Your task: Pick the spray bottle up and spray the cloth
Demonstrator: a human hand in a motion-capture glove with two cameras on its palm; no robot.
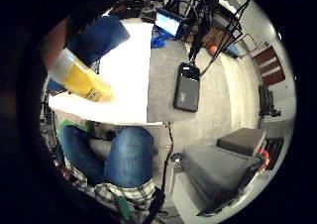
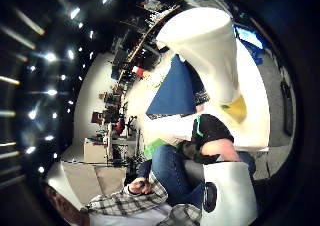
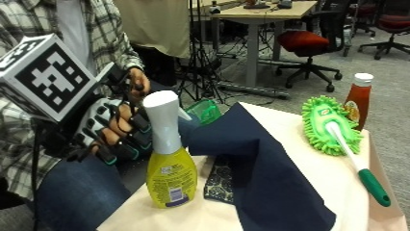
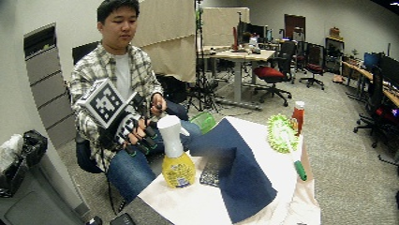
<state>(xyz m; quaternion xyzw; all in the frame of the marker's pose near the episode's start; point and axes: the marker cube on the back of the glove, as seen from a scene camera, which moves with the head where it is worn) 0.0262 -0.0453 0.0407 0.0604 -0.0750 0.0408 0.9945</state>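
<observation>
One bottle (image 3: 168,163), yellow with a white spray head, upright on the near edge of the table (image 3: 313,168). One navy cloth (image 3: 262,168) draped beside it, reaching the table's front edge; one small patterned pad (image 3: 221,180) half hidden under the cloth. One green duster (image 3: 328,124) with a long handle on the far side, one red sauce bottle (image 3: 357,98) behind it, partly covered by the duster. One green item (image 3: 206,111) behind the cloth, mostly hidden, not identifiable. Right hand (image 3: 118,132) in its black glove just left of the bottle's neck, fingers curled toward it; contact not discernible from the outside view. Spray head large in the thumb side palm view, close to the palm. Bare hand (image 3: 135,82) raised behind the gloved one, apart from the bottle.
</observation>
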